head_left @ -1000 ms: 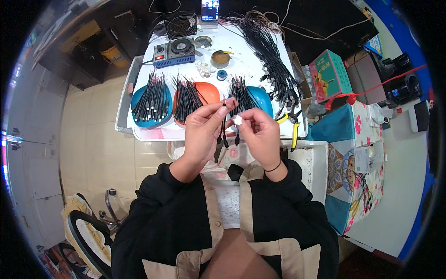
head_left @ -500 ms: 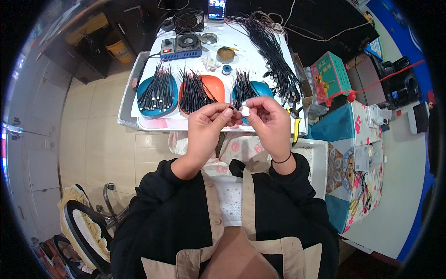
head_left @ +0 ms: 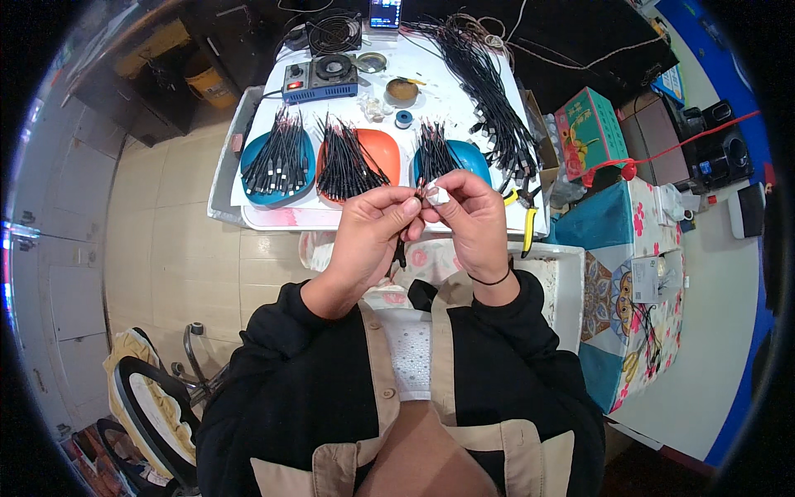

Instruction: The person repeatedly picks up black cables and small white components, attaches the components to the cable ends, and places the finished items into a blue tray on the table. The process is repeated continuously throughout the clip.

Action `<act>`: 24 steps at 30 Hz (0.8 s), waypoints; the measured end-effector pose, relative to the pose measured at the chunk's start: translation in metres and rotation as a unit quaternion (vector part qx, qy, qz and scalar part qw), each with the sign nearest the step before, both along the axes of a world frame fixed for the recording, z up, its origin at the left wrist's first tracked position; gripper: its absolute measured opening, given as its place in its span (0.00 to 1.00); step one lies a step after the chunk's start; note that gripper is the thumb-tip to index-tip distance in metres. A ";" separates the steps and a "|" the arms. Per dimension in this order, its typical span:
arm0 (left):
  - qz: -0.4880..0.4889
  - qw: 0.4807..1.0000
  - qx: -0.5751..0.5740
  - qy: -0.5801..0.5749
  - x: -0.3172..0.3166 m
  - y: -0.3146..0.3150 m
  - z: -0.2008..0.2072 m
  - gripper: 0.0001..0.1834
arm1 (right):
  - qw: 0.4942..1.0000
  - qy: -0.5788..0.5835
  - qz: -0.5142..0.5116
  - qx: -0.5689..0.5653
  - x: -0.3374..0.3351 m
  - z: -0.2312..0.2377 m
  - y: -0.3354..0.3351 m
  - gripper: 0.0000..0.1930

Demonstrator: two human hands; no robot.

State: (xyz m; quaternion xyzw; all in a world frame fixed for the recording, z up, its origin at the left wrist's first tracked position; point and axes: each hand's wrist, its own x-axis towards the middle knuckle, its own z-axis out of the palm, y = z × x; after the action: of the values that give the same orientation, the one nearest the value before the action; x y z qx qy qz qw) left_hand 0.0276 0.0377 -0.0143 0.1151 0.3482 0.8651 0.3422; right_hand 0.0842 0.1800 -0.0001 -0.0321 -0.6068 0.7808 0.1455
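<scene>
Both of my hands meet above the near edge of the white table. My left hand (head_left: pixel 370 228) is closed in a pinch on a short black cable (head_left: pixel 399 253), whose lower end hangs below my fingers. Reddish thin wire ends show between the fingertips of the two hands. My right hand (head_left: pixel 474 219) is closed too, thumb and forefinger pinched at those wire ends. Something white (head_left: pixel 436 195), perhaps a wrap on the thumb, covers its thumb tip. Behind the hands lie black cable bundles on a blue plate (head_left: pixel 474 157), an orange plate (head_left: pixel 383 149) and another blue plate (head_left: pixel 257 192).
Yellow-handled pliers (head_left: pixel 528 228) lie at the table's right edge. A blue soldering device (head_left: pixel 321 87) with a knob, a small fan (head_left: pixel 334 33), a solder spool (head_left: pixel 403 119) and a round tin (head_left: pixel 402 91) stand farther back. A long black cable bundle (head_left: pixel 476 79) runs along the right.
My hands have drawn closer together, with the right thumb and forefinger now at the wire ends. The black cable's lower end now shows hanging below my left hand.
</scene>
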 end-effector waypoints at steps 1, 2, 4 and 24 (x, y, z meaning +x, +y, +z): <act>0.000 1.000 0.006 -0.004 0.000 0.000 0.000 0.08 | 1.000 0.002 -0.003 -0.002 0.000 -0.001 0.000 0.04; -0.003 1.000 0.005 -0.003 0.000 0.000 0.001 0.08 | 1.000 0.002 -0.001 -0.006 0.001 -0.002 0.000 0.05; -0.005 1.000 0.000 -0.002 0.000 -0.001 0.001 0.08 | 1.000 0.003 0.001 -0.015 0.001 -0.002 0.001 0.06; -0.043 0.999 0.016 -0.013 -0.003 -0.003 -0.002 0.08 | 0.956 -0.040 0.103 -0.273 0.004 -0.009 -0.002 0.06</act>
State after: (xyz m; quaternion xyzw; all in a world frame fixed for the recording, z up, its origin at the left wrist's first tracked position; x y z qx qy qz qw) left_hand 0.0241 0.0344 -0.0167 0.1246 0.3245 0.8566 0.3813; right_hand 0.0887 0.1785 -0.0089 -0.0392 -0.3756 0.9256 0.0253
